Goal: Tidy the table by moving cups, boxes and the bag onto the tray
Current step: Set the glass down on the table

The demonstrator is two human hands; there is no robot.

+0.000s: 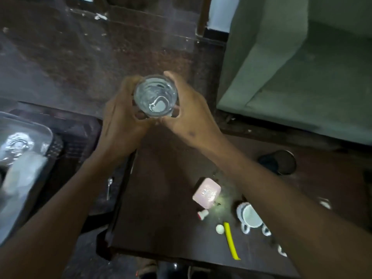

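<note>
A clear drinking glass (155, 96) is held up in the air above the table's far left corner, seen from above. My left hand (122, 121) wraps its left side and my right hand (187, 115) grips its right side. On the dark wooden table (161, 198) lie a pink box (207, 193) and stacked white cups (250, 217). At the far left a metal tray (30, 127) holds a shiny cup (17, 144) and a pale plastic bag (22, 174).
A black mesh cup (278, 162) stands on the table's right part. A yellow stick (231, 240), a small white ball (220, 229) and a white cap (203, 214) lie near the cups. A spoon (109, 187) lies left of the table. A green sofa (302, 67) stands behind.
</note>
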